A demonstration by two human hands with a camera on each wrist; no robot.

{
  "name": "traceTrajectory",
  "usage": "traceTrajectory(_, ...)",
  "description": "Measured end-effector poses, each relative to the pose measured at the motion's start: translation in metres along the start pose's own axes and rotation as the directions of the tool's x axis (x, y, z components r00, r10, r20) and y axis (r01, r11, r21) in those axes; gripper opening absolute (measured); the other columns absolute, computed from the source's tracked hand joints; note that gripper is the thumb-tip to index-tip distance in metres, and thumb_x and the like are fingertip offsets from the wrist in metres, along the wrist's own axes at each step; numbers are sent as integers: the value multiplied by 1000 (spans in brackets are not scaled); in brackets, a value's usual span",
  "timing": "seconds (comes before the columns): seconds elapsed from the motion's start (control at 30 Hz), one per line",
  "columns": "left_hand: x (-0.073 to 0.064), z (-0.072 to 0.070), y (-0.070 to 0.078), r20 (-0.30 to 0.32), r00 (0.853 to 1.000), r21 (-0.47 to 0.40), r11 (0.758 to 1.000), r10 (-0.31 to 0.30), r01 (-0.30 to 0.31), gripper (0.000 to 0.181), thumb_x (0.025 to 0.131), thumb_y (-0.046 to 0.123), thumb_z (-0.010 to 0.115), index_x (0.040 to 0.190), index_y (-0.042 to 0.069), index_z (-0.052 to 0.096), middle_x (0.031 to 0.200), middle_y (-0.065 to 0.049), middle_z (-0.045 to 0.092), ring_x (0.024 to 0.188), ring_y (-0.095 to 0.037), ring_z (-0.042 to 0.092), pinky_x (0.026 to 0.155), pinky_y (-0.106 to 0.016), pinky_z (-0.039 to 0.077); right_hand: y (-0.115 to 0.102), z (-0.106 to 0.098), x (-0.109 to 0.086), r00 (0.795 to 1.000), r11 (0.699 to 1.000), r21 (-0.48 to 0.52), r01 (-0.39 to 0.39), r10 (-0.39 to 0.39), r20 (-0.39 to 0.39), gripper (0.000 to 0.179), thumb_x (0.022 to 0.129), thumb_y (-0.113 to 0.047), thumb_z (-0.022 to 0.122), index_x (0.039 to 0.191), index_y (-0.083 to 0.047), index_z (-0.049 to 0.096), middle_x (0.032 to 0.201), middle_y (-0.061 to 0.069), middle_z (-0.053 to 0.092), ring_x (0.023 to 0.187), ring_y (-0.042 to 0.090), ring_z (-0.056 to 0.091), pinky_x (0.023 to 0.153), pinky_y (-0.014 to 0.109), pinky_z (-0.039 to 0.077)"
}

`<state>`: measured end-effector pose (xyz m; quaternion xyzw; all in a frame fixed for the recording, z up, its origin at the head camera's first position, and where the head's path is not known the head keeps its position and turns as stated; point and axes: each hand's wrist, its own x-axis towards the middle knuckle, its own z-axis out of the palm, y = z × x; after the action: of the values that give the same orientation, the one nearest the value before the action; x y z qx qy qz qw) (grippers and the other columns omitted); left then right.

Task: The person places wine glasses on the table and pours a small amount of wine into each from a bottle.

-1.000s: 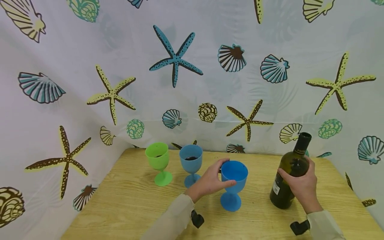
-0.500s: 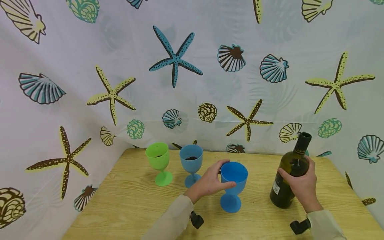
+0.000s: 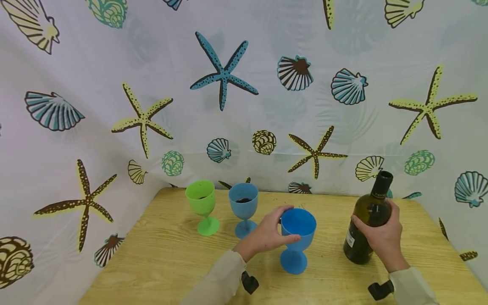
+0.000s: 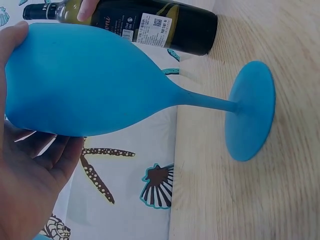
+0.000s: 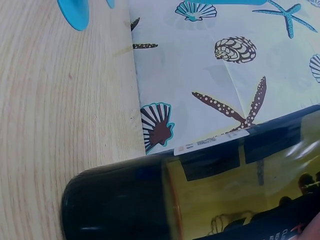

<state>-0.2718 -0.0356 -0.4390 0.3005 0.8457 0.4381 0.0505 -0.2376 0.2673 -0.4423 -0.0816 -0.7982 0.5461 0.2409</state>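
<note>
In the head view my left hand [image 3: 268, 233] holds the bowl of a bright blue goblet [image 3: 298, 224], its thumb on the near side. The left wrist view shows the goblet's round foot [image 4: 250, 111] at the wooden tabletop and fingers behind the bowl. My right hand [image 3: 383, 237] grips a dark green wine bottle [image 3: 360, 241] by its upper body. The bottle's open neck [image 3: 382, 183] leans slightly. Whether its base touches the table is hard to tell. Farther left stand a paler blue goblet [image 3: 243, 203] and a green goblet [image 3: 201, 199], both with dark liquid inside.
The light wooden table [image 3: 160, 262] ends at a white curtain [image 3: 259, 114] printed with shells and starfish, which also runs along both sides. Bare wood lies between the held goblet and the bottle. A black strap device [image 3: 249, 283] is on each wrist.
My left hand and the bright blue goblet have shifted slightly toward me. The bottle's neck has tipped a little to the left and down. Both other goblets stay put.
</note>
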Motion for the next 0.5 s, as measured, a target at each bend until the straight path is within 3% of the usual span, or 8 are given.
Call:
traceTrajectory(0.27,-1,1,0,9,1000,24,1000,6,-6,75,84,41,70,146,18,33,142,-3,41,123,-22,47,95,-38,45,-1,2,-3,998,998,-25,56,-56,0,93,72,-19,83,144,-12,24,136,20,42,120,41,44,95,65,34)
traceTrajectory(0.5,-3,1,0,12,1000,17,1000,20,-20,75,84,41,70,145,17,34,142,-3,41,122,-21,47,95,-37,45,0,4,-7,987,986,-59,158,-156,25,91,70,-16,84,142,-12,28,127,21,47,112,40,49,89,62,39)
